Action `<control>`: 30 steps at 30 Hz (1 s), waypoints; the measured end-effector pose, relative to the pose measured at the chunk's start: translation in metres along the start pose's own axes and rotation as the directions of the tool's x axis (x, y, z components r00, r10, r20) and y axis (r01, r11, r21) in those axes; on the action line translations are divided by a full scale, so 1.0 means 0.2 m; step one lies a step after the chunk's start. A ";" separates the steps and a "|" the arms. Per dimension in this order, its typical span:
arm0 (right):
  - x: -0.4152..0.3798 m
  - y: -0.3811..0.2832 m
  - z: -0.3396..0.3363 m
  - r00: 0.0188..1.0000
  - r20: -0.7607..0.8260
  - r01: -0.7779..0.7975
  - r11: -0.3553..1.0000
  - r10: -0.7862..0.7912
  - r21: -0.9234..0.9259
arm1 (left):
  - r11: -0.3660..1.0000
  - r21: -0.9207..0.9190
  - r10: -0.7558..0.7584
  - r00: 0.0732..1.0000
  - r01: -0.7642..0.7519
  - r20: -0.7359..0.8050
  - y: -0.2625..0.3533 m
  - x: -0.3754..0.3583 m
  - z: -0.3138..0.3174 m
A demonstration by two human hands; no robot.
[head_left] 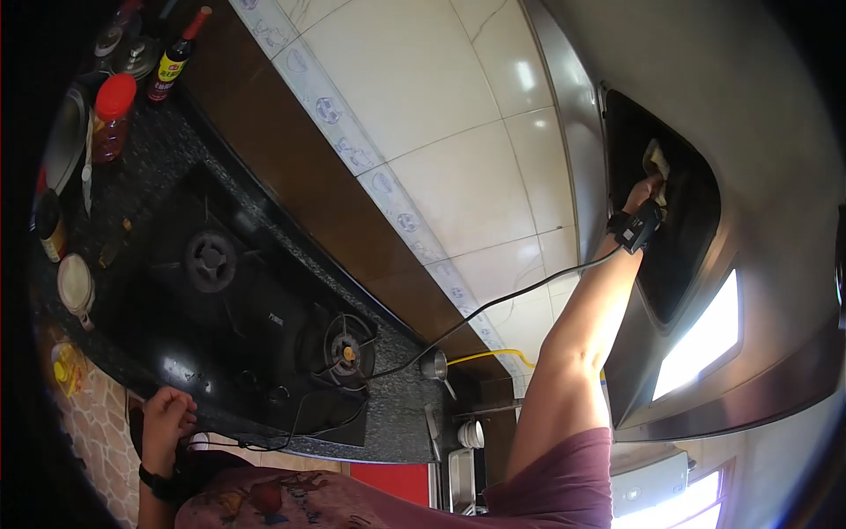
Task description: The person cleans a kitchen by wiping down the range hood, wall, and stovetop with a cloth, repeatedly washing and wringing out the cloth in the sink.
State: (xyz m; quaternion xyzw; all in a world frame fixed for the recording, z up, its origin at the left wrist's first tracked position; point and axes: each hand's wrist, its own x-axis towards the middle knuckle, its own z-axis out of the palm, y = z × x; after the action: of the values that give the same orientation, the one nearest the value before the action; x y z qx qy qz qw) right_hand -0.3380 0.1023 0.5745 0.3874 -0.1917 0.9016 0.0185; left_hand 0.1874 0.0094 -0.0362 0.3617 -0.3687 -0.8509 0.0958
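1. Cloth is pinched in R hand, fingers clamped on it, inside dark recess of hood, far R; could be dropped if grip's loosened.
2. Cable is strung from R wrist unit past R burner; burner could poss. be snagged if arm's pulled away.
3. L hand is held near L, fingers curled together, nothing seen in them; stove knob could be bumped w/ a careless swing R.

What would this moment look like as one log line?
right hand: holds cloth at hood's dark recess | left hand: loosely curled near stove's front edge
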 end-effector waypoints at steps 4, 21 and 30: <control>0.09 0.10 -0.01 0.998 0.041 -0.047 0.996 0.044 0.073 | 1.000 0.022 0.008 1.000 -0.008 -0.009 0.01 0.02 0.00; -0.25 0.28 -0.02 0.905 0.417 0.422 -0.322 0.087 -0.848 | 0.945 0.064 0.296 0.924 -0.320 0.242 0.53 0.09 0.34; -0.25 0.43 0.20 0.943 0.234 0.322 -0.465 0.238 -0.825 | 0.965 0.075 0.231 0.948 -0.253 0.218 0.49 0.16 0.32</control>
State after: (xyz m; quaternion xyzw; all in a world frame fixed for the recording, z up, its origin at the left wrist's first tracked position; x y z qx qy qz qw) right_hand -0.2905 0.0135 0.5353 0.3302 -0.8512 0.2141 0.3473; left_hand 0.1104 -0.0372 0.0454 0.2275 -0.4613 -0.8457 0.1420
